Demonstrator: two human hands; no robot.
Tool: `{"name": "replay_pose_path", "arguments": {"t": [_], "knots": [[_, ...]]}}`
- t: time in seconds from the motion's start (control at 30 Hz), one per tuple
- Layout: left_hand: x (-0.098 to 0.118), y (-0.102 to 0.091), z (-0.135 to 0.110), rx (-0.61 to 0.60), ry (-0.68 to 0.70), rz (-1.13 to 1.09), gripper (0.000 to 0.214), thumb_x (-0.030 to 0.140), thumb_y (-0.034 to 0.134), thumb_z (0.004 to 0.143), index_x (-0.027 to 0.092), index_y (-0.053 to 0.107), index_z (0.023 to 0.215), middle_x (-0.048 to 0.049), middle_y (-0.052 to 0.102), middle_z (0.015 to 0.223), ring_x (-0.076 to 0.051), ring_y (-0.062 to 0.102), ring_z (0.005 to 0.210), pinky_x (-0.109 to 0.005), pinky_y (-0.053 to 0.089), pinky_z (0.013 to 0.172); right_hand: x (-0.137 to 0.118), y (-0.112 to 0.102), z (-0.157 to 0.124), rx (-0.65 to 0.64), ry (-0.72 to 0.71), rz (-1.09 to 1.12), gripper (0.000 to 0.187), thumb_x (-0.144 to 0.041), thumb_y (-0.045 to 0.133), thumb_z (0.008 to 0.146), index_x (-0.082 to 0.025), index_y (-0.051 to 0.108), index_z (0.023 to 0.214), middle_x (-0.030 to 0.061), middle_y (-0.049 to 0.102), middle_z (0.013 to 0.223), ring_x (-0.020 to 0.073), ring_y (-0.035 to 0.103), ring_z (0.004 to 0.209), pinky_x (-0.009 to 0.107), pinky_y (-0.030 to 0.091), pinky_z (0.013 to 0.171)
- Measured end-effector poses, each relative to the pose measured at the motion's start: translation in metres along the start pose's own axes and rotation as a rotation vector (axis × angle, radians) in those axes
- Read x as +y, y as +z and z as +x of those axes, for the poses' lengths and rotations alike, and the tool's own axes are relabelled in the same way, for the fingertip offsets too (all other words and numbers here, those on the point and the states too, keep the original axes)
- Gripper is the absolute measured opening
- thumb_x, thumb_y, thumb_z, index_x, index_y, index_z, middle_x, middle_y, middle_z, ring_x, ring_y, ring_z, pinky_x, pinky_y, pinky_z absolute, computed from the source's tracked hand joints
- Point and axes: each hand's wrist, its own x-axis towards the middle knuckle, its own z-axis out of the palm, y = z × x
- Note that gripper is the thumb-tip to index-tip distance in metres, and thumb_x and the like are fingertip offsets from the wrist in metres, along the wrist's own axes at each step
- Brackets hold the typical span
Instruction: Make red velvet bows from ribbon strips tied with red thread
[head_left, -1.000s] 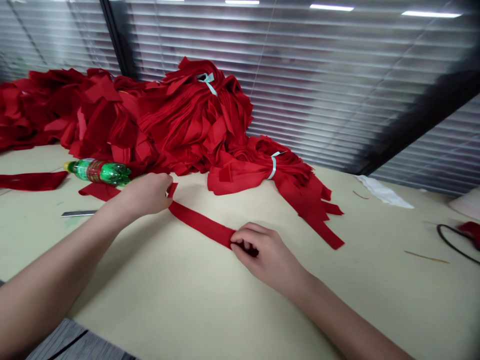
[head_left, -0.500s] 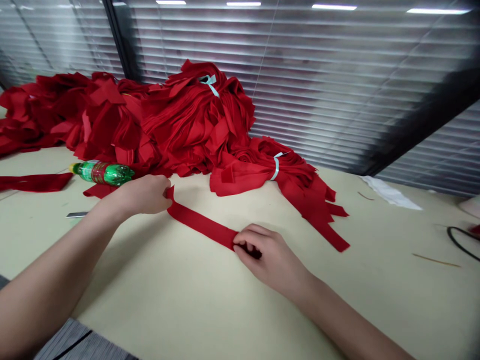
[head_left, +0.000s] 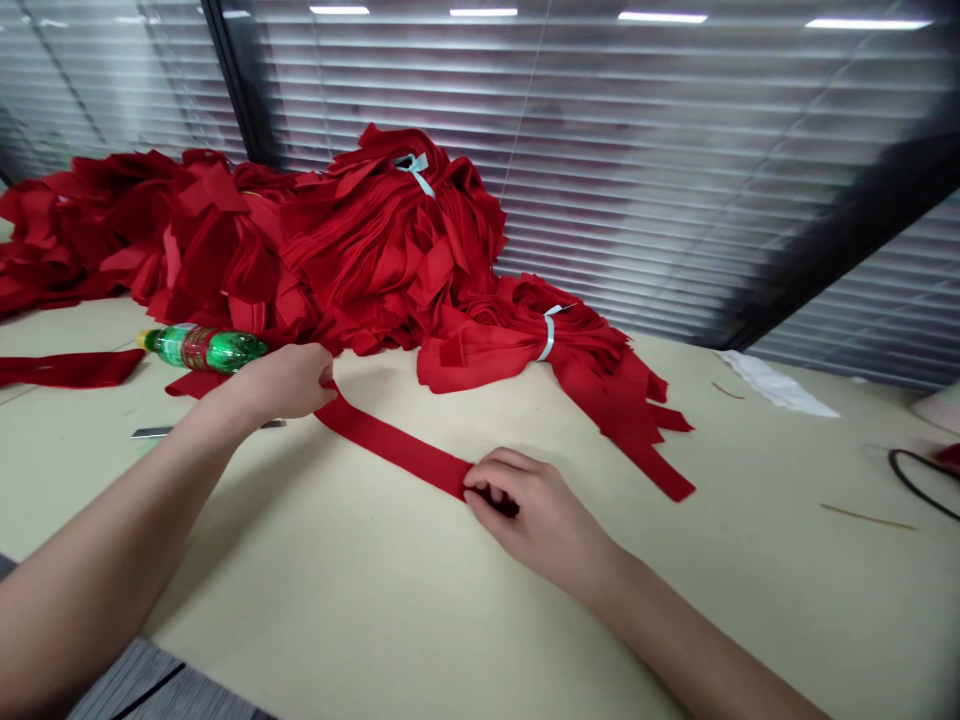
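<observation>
A strip of red fabric [head_left: 397,445] stretches between my two hands above the pale table. At its far left end, my left hand [head_left: 289,382] pinches the strip with the fingertips. My right hand [head_left: 529,505] grips the other end between thumb and fingers, close to the tabletop; a dark red fold shows inside its curled fingers. Just behind my left hand lies a green plastic bottle [head_left: 202,348] on its side, with a yellow cap. Under my left forearm, a thin metal tool [head_left: 154,432] is partly hidden, so its kind cannot be made out.
A big heap of red fabric pieces [head_left: 390,240] lies along the window blinds [head_left: 675,180]. One smaller bundle [head_left: 592,350] is tied with a light blue band. White cloth or paper [head_left: 780,385], a thin brown strand [head_left: 866,517] and a black cord [head_left: 919,485] are at the right.
My left hand has shifted slightly left with its end of the strip, and the upright tip above its fingers no longer shows. My right hand has stayed nearly still.
</observation>
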Motion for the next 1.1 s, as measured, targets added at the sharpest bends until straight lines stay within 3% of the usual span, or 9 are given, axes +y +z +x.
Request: {"name": "replay_pose_path", "arguments": {"t": [0.2, 0.43, 0.67, 0.8, 0.93, 1.1], "knots": [[0.008, -0.010, -0.010, 0.001, 0.078, -0.087, 0.020, 0.040, 0.050, 0.073, 0.020, 0.054, 0.070, -0.0011, 0.060, 0.065, -0.016, 0.053, 0.055, -0.024, 0.036, 0.046, 0.000, 0.000, 0.000, -0.005, -0.003, 0.004, 0.012, -0.012, 0.051, 0.078, -0.018, 0.061, 0.075, 0.0012, 0.056, 0.076, 0.0095, 0.052, 0.062, 0.022, 0.043, 0.057], [0.029, -0.014, -0.023, 0.120, 0.224, -0.428, 0.022, 0.041, 0.053, 0.077, 0.019, 0.054, 0.070, 0.0038, 0.054, 0.061, -0.009, 0.044, 0.050, -0.019, 0.034, 0.042, -0.002, -0.002, 0.002, -0.013, 0.004, -0.015, 0.012, -0.012, 0.052, 0.078, -0.018, 0.061, 0.073, 0.0012, 0.056, 0.076, 0.0099, 0.052, 0.062, 0.022, 0.042, 0.057], [0.054, 0.010, -0.033, 0.247, 0.440, -0.603, 0.016, 0.031, 0.056, 0.079, 0.018, 0.056, 0.071, 0.0045, 0.056, 0.063, -0.007, 0.048, 0.053, -0.017, 0.035, 0.046, -0.001, -0.002, 0.001, 0.002, -0.038, -0.012, 0.012, -0.012, 0.052, 0.078, -0.017, 0.063, 0.076, 0.0019, 0.057, 0.075, 0.0104, 0.052, 0.062, 0.023, 0.043, 0.058], [0.072, 0.027, -0.044, 0.365, 0.460, -0.696, 0.017, 0.030, 0.055, 0.082, 0.018, 0.059, 0.070, 0.0040, 0.059, 0.064, -0.008, 0.049, 0.055, -0.018, 0.037, 0.050, -0.001, -0.006, 0.003, -0.005, -0.050, 0.022, 0.016, -0.015, 0.049, 0.082, -0.018, 0.062, 0.074, 0.0010, 0.059, 0.072, 0.0103, 0.053, 0.062, 0.022, 0.042, 0.058], [0.084, 0.044, -0.049, 0.326, 0.491, -0.581, 0.014, 0.025, 0.053, 0.083, 0.019, 0.062, 0.075, 0.0028, 0.063, 0.067, -0.010, 0.052, 0.058, -0.022, 0.040, 0.055, -0.002, -0.011, 0.005, -0.024, -0.014, 0.076, 0.020, -0.020, 0.041, 0.089, -0.019, 0.057, 0.077, -0.0011, 0.059, 0.066, 0.0109, 0.053, 0.059, 0.023, 0.040, 0.055], [0.090, 0.060, -0.048, 0.248, 0.631, -0.468, 0.018, 0.022, 0.046, 0.086, 0.018, 0.064, 0.083, -0.0029, 0.067, 0.080, -0.016, 0.059, 0.072, -0.028, 0.045, 0.068, -0.003, -0.010, 0.004, 0.003, 0.109, 0.279, 0.009, -0.027, 0.040, 0.090, -0.021, 0.045, 0.086, -0.0021, 0.060, 0.064, 0.0118, 0.055, 0.056, 0.023, 0.040, 0.051]]}}
